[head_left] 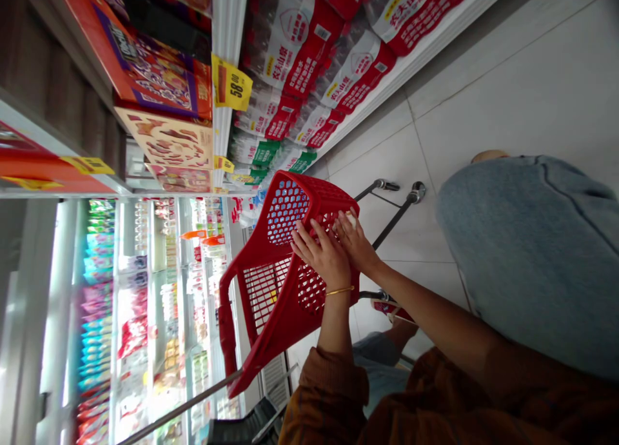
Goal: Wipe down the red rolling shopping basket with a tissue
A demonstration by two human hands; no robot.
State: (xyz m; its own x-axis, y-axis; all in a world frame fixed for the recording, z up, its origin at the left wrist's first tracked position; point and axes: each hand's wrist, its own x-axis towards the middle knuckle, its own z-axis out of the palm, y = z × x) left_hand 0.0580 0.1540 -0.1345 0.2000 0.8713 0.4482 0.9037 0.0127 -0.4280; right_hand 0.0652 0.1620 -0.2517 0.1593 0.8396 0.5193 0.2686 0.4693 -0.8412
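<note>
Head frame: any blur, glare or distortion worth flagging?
Head view: frame lies on its side, and wide-angle distortion splays the shelf edge. Head view: the lit display case is washed out and smeared toward the left. Head view: the red basket and the hand with the gold bangle look fairly sharp.

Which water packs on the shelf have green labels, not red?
The green-labelled bottle packs beside the red basket; the others along that shelf are red-labelled.

This is a shop aisle with a white tile floor (464, 135). Along one side stands a shelf (225, 58) with wrapped packs of bottled water (294, 51), and beside it a brightly lit display fridge (145, 316).
</note>
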